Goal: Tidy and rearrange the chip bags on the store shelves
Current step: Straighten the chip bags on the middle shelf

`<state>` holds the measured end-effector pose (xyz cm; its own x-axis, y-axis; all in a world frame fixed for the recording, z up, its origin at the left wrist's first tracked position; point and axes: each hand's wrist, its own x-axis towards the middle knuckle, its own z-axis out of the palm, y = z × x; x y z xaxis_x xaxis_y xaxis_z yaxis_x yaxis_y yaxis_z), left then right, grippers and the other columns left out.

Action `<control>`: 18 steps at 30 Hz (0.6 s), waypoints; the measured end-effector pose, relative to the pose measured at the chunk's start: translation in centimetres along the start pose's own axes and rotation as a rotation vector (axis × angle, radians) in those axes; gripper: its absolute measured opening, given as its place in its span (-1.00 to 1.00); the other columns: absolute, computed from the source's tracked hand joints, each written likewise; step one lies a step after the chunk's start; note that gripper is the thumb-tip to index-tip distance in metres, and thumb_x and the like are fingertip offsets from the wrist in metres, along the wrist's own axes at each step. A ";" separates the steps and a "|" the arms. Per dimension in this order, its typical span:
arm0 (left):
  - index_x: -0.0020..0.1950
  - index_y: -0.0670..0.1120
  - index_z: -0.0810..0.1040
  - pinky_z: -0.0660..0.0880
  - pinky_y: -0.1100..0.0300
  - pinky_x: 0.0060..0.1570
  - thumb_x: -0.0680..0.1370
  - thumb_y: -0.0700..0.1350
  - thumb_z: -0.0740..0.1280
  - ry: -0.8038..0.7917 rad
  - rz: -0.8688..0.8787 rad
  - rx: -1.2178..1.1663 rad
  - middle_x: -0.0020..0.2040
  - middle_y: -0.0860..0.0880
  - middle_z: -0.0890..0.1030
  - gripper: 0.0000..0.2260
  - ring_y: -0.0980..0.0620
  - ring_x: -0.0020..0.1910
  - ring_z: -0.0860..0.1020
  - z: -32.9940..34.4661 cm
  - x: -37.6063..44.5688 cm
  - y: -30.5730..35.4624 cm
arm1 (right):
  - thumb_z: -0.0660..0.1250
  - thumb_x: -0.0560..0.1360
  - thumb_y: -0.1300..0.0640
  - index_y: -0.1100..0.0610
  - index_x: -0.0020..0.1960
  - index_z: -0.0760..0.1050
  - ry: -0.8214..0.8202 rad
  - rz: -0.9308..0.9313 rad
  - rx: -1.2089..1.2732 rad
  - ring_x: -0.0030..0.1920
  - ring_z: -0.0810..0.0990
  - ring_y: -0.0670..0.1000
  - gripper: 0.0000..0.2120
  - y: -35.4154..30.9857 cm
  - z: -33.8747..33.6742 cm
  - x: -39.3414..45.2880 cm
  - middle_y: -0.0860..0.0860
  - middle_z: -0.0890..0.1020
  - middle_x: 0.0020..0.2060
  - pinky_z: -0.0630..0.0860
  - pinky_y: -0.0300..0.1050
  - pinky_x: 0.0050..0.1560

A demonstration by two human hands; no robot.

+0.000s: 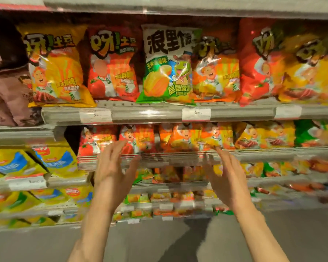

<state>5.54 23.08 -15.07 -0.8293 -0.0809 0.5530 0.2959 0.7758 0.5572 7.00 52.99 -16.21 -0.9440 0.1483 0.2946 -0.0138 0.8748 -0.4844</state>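
**Head view: both hands empty, raised in front of second-shelf bags**

Left hand open, fingers spread, palm facing inward, grasping nothing. Right hand likewise open and empty, palm facing the left one. They frame a gap between them.

Key relation: the row of glossy red and orange chip bags on the second shelf lies just above and beyond the fingertips, roughly centred between the two hands. Bags stand upright, long axis vertical, faces forward. Left fingertips overlap a red tomato-print bag; right fingertips sit just under an orange one. Neither hand clearly nearer; contact can't be confirmed, frame is motion-blurred. My read: a two-handed squeeze or straighten of that row comes next.

Further out, upper shelf: a white-and-green foil bag stands mid-row between orange and red bags, bottom corner overhanging the grey shelf front edge. Looks like the odd one out, likely candidate to move. Its big black characters read roughly "浪里…"; neighbours show "呀!土豆". A yellow bag at the row's left end leans out over the edge.

White price tags on the edge strip: handwritten "5", rest illegible.
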 end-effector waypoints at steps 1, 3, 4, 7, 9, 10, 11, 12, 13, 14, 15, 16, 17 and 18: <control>0.39 -0.18 0.48 0.42 0.03 0.27 0.54 0.00 0.39 -0.001 0.002 0.018 0.30 -0.17 0.52 -0.53 -0.17 0.30 0.49 0.9 -0.3 1.6 | 0.38 0.55 -0.07 0.08 0.47 0.39 0.017 -0.003 0.035 0.35 0.50 0.13 -0.46 1.2 -1.1 0.7 0.05 0.54 0.36 0.42 0.05 0.32; 0.43 -0.10 0.45 0.43 0.03 0.26 0.56 0.08 0.35 -0.030 -0.028 0.036 0.34 -0.08 0.49 -0.51 -0.09 0.35 0.44 2.2 -0.4 4.6 | 0.29 0.55 -0.20 0.13 0.45 0.42 0.027 0.004 0.056 0.34 0.52 0.14 -0.41 3.3 -3.1 2.1 0.10 0.56 0.35 0.42 0.04 0.32; 0.45 -0.04 0.43 0.43 0.04 0.25 0.56 0.13 0.31 -0.048 -0.059 0.047 0.36 -0.03 0.46 -0.51 -0.04 0.36 0.41 2.7 -0.4 5.8 | 0.25 0.54 -0.23 0.16 0.46 0.41 0.021 -0.007 0.034 0.34 0.52 0.17 -0.36 4.3 -4.0 2.7 0.13 0.55 0.35 0.42 0.05 0.34; 0.46 0.05 0.40 0.42 0.02 0.26 0.59 0.18 0.28 -0.081 -0.075 0.109 0.35 0.05 0.44 -0.54 0.01 0.35 0.39 3.7 0.5 8.7 | 0.28 0.54 -0.19 0.22 0.47 0.40 -0.010 -0.070 -0.024 0.37 0.49 0.24 -0.34 6.7 -6.4 5.1 0.21 0.51 0.36 0.41 0.15 0.40; 0.43 0.00 0.44 0.42 0.00 0.29 0.61 0.14 0.29 -0.083 -0.006 0.158 0.33 0.01 0.47 -0.56 -0.01 0.33 0.42 4.0 1.8 10.2 | 0.38 0.53 -0.11 0.24 0.43 0.44 0.013 -0.122 -0.057 0.32 0.51 0.26 -0.39 7.6 -7.6 6.9 0.24 0.53 0.31 0.45 0.18 0.34; 0.41 -0.04 0.47 0.44 -0.02 0.27 0.60 0.11 0.30 -0.078 0.044 0.181 0.31 -0.03 0.49 -0.57 -0.03 0.31 0.44 4.1 2.6 10.7 | 0.43 0.51 -0.06 0.25 0.41 0.46 0.033 -0.146 -0.072 0.29 0.52 0.27 -0.42 7.8 -8.1 7.8 0.24 0.55 0.27 0.47 0.18 0.30; 0.39 -0.08 0.50 0.46 -0.03 0.24 0.59 0.09 0.31 -0.070 0.097 0.202 0.28 -0.06 0.51 -0.58 -0.06 0.28 0.46 4.1 3.5 11.1 | 0.47 0.50 -0.02 0.25 0.38 0.49 0.053 -0.171 -0.080 0.26 0.54 0.28 -0.45 7.8 -8.5 8.9 0.24 0.57 0.24 0.50 0.17 0.26; 0.36 -0.10 0.52 0.48 -0.04 0.20 0.58 0.07 0.33 -0.062 0.148 0.224 0.25 -0.09 0.52 -0.59 -0.10 0.24 0.48 4.3 4.5 11.3 | 0.50 0.49 0.03 0.24 0.36 0.52 0.076 -0.194 -0.079 0.23 0.56 0.29 -0.49 7.5 -8.8 9.8 0.24 0.60 0.20 0.52 0.17 0.21; 0.34 -0.12 0.54 0.50 -0.05 0.16 0.58 0.04 0.35 -0.057 0.196 0.249 0.22 -0.10 0.53 -0.61 -0.12 0.21 0.50 4.4 5.5 11.4 | 0.51 0.48 0.07 0.23 0.32 0.55 0.103 -0.223 -0.075 0.18 0.57 0.30 -0.53 7.2 -9.0 10.7 0.23 0.61 0.15 0.54 0.17 0.16; 0.31 -0.13 0.55 0.51 -0.05 0.12 0.58 0.02 0.37 -0.057 0.243 0.272 0.20 -0.11 0.54 -0.63 -0.13 0.19 0.51 4.6 6.4 11.5 | 0.51 0.46 0.10 0.22 0.27 0.58 0.135 -0.263 -0.069 0.13 0.59 0.29 -0.58 6.6 -9.0 11.4 0.21 0.62 0.10 0.56 0.15 0.11; 0.29 -0.14 0.56 0.52 -0.04 0.08 0.57 0.00 0.39 -0.060 0.291 0.289 0.17 -0.11 0.54 -0.65 -0.14 0.17 0.52 5.0 7.4 11.5 | 0.52 0.45 0.13 0.21 0.22 0.60 0.169 -0.314 -0.060 0.08 0.60 0.26 -0.63 5.9 -9.0 12.0 0.18 0.62 0.06 0.58 0.12 0.06; 0.27 -0.14 0.56 0.53 -0.03 0.05 0.56 -0.02 0.41 -0.067 0.340 0.300 0.15 -0.11 0.54 -0.67 -0.14 0.14 0.52 5.4 8.3 11.5 | 0.52 0.45 0.16 0.20 0.18 0.61 0.194 -0.371 -0.048 0.05 0.61 0.23 -0.68 5.1 -8.8 12.5 0.15 0.62 0.02 0.57 0.08 0.03; 0.25 -0.14 0.57 0.53 -0.03 0.03 0.55 -0.03 0.42 -0.078 0.385 0.308 0.13 -0.11 0.54 -0.68 -0.15 0.12 0.52 5.8 9.1 11.4 | 0.50 0.46 0.17 0.19 0.16 0.62 0.191 -0.430 -0.040 0.04 0.60 0.19 -0.71 4.2 -8.5 13.1 0.12 0.61 0.01 0.55 0.03 0.02; 0.24 -0.14 0.57 0.53 -0.05 0.02 0.55 -0.05 0.43 -0.097 0.424 0.314 0.11 -0.12 0.54 -0.69 -0.16 0.11 0.52 6.2 9.9 11.2 | 0.47 0.48 0.16 0.17 0.17 0.61 0.143 -0.472 -0.040 0.06 0.57 0.15 -0.73 3.3 -8.2 13.8 0.09 0.59 0.02 0.50 0.00 0.03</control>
<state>-2.32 34.85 -7.19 -0.7123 0.3269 0.6211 0.4707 0.8789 0.0773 -3.38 61.71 -6.98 -0.7833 -0.2088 0.5855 -0.4132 0.8786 -0.2395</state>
